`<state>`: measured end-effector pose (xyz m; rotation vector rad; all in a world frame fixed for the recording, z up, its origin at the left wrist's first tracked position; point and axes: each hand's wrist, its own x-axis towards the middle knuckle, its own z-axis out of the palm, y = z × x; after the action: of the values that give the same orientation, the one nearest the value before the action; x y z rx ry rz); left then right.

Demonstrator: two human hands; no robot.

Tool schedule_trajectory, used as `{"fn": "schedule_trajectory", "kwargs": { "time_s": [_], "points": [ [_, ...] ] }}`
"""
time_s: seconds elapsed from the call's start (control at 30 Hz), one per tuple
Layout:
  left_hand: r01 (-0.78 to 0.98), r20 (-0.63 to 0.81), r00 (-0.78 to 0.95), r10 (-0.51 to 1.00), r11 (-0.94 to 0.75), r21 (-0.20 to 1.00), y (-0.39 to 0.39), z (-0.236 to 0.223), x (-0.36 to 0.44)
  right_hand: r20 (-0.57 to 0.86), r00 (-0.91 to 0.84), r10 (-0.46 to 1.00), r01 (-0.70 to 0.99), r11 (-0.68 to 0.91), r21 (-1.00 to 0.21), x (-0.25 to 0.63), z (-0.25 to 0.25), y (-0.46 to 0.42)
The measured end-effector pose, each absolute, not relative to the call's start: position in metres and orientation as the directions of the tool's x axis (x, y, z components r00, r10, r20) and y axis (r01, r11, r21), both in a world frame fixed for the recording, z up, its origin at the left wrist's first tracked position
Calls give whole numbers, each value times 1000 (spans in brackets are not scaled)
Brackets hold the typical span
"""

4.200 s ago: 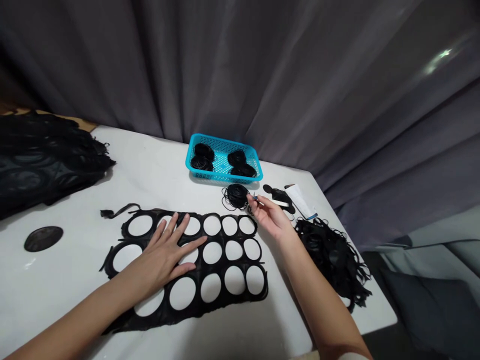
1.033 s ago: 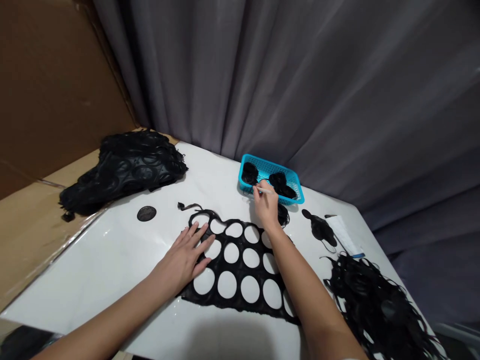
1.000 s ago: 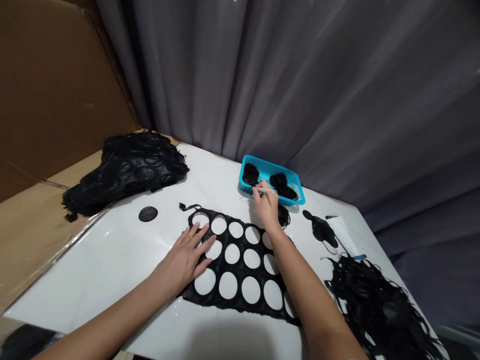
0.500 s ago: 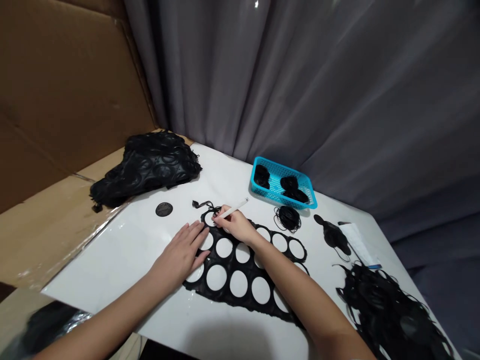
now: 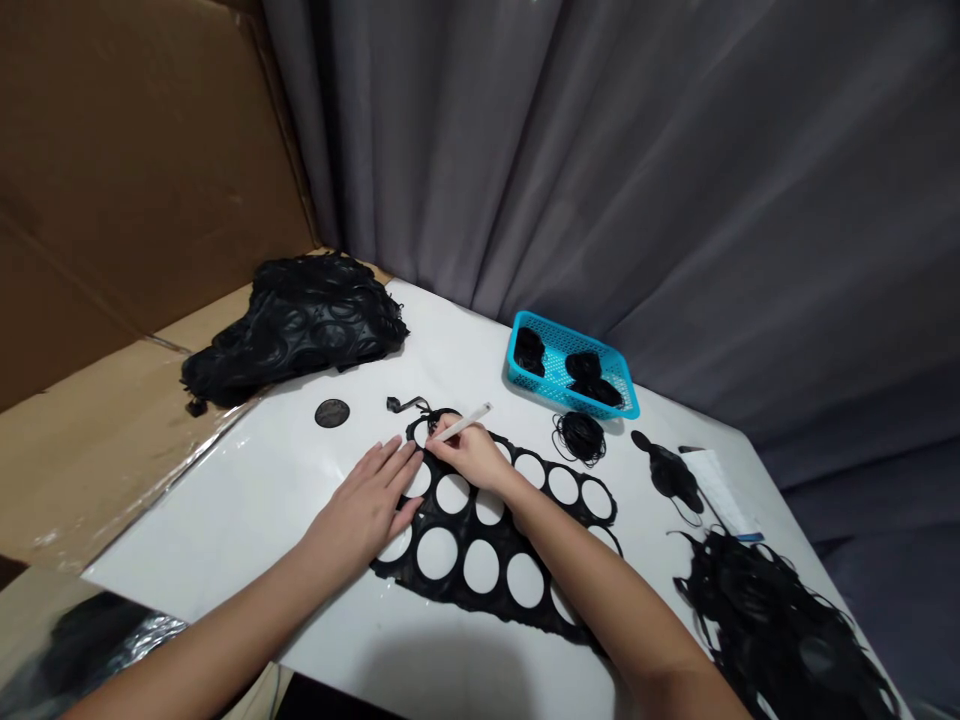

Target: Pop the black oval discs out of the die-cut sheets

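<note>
A thin black rubbery sheet [image 5: 466, 528] with rows of large round holes lies flat on the white table. My left hand [image 5: 367, 500] rests open on the sheet's left edge, its fingers stretched out. In its fingers my right hand [image 5: 476, 455] pinches a white pen-shaped tool [image 5: 466, 421], its light end pointing up to the right. The tool's working tip is hidden by my fingers at the hole in the sheet's far left corner. Just beyond that corner trails a narrow black strip [image 5: 409, 405]. My right forearm crosses over the sheet.
Left of the sheet lies a black disc [image 5: 332, 412], with a heap of black sheets [image 5: 322, 330] behind it. Farther back stand a blue basket [image 5: 546, 388] and a coil of black rings [image 5: 582, 437]. Black scraps [image 5: 780, 620] and white paper [image 5: 720, 490] lie right.
The view has shifted slightly. My right hand and the white tool have moved a little toward the left at the same corner hole. My left hand stays on the sheet.
</note>
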<state>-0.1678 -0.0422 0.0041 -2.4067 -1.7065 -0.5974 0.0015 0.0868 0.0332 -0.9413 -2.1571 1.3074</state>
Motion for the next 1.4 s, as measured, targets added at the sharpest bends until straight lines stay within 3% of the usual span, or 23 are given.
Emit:
{"fn": "schedule_trajectory", "kwargs": {
  "time_s": [0.1, 0.27, 0.33, 0.43, 0.5, 0.57, 0.7, 1.07, 1.27, 1.4],
  "points": [
    [923, 396, 266, 879, -352, 159, -42, 1, -168, 148, -693, 706, 312, 479, -821, 1, 32, 79],
    [916, 400, 258, 880, -354, 188, -42, 0, -168, 326, -821, 470, 277, 826, -491, 2, 34, 79],
    [920, 395, 260, 881, -350, 176, -42, 1, -168, 368, -740, 563, 391, 805, -446, 8, 42, 97],
    [928, 387, 260, 885, -339, 153, -43, 3, -168, 468, -370, 803, 595, 591, -545, 22, 60, 133],
    [930, 387, 262, 884, -338, 142, -42, 6, -169, 450, -187, 873, 559, 471, -683, 30, 69, 148],
    [928, 390, 268, 881, -345, 142, -41, 10, -171, 322, -140, 937, 419, 350, -838, 34, 71, 152],
    [927, 413, 239, 879, -333, 173, -49, 26, -173, 73, -264, 962, 243, 140, -960, 28, 56, 134],
    [928, 370, 229, 901, -316, 197, -104, 24, -155, -109, -642, 759, 157, -10, -988, 10, 52, 46],
    [937, 411, 201, 889, -296, 183, -107, 20, -156, -34, -689, 724, 280, 223, -934, 7, 44, 28],
    [938, 423, 207, 882, -301, 171, -108, 21, -155, -20, -708, 706, 279, 254, -926, 7, 43, 26]
  ]
}}
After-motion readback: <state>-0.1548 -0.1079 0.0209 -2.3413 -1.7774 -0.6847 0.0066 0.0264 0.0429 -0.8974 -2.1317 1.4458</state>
